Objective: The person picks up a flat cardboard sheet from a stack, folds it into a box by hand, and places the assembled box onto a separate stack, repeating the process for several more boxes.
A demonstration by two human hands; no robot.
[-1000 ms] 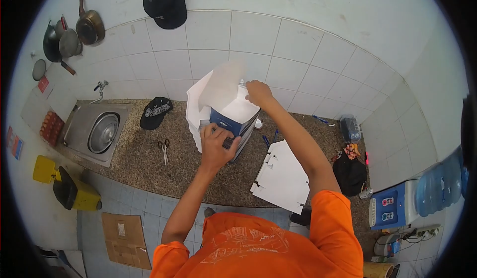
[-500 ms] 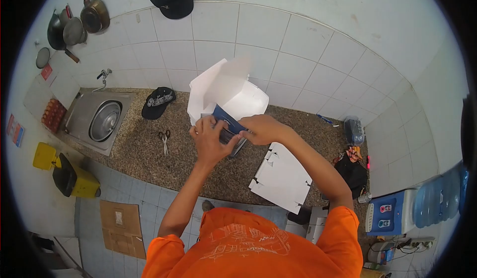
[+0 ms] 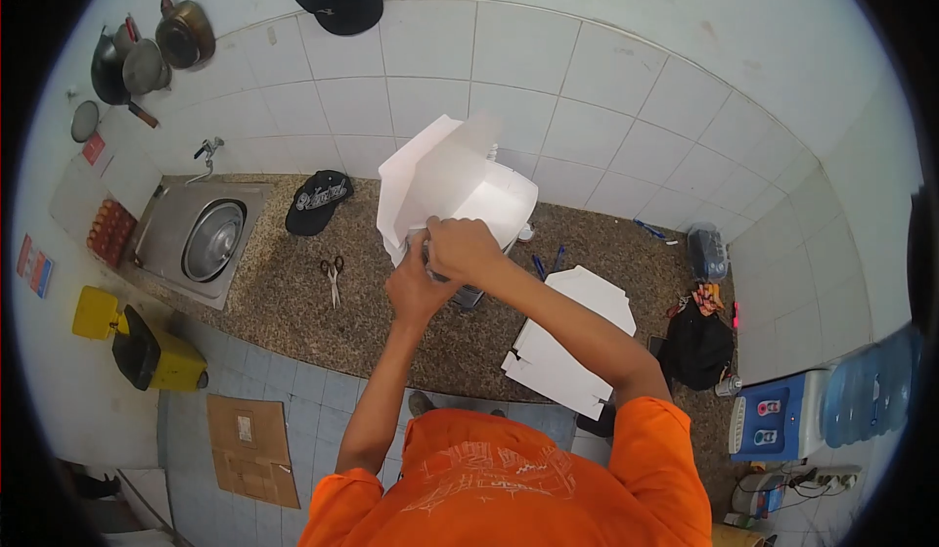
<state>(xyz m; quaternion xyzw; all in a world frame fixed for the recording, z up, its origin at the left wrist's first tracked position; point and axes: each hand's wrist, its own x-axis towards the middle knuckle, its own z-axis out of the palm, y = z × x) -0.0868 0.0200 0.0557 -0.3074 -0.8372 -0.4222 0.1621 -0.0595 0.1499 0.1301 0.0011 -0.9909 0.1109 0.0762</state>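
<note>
My left hand (image 3: 417, 288) and my right hand (image 3: 463, 251) are together over the counter, fingers closed around a small item that they mostly hide. Only a greyish edge of it shows between the fingers. Just beyond them is an open white box (image 3: 509, 203), with a white panel (image 3: 430, 190) standing tilted at its left side. Under my right wrist, part of a dark object (image 3: 469, 296) lies on the counter, too covered to name. To the right of my forearm is a flat white cut-out cardboard sheet (image 3: 567, 342).
Scissors (image 3: 334, 281) and a black cap (image 3: 318, 202) lie left on the granite counter (image 3: 264, 303), beside a sink (image 3: 166, 224) holding a metal bowl (image 3: 213, 240). Blue pens (image 3: 548, 262), a black bag (image 3: 699, 347) and a water dispenser (image 3: 778, 415) are to the right.
My right hand has shifted left and up, closing in over my left hand. The blue card-like piece that showed between my hands is now hidden. The view has shifted slightly.
</note>
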